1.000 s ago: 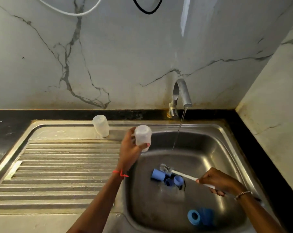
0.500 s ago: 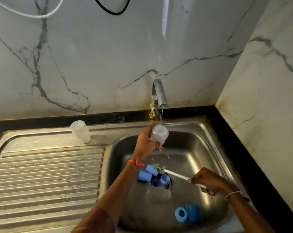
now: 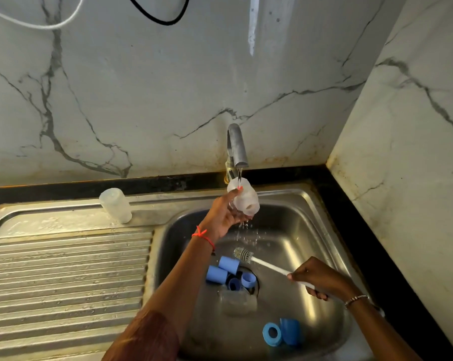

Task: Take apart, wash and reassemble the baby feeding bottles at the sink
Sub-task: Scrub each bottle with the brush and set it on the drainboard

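Gripping bottle (image 3: 243, 198) under tap (image 3: 237, 147), left hand (image 3: 224, 217) tilts its mouth down-right. Right hand (image 3: 321, 278), below-right, clasps brush (image 3: 269, 267), bristles aimed up-left.

A steel sink (image 3: 285, 194) with a ribbed drainboard (image 3: 64, 282) sits in a black counter (image 3: 64, 191). One clear bottle (image 3: 115, 205) stands on the flat ledge behind the ribs. In the wet basin, blue parts (image 3: 221, 272) cluster at the drain, with a blue pair (image 3: 281, 332) nearer the front.
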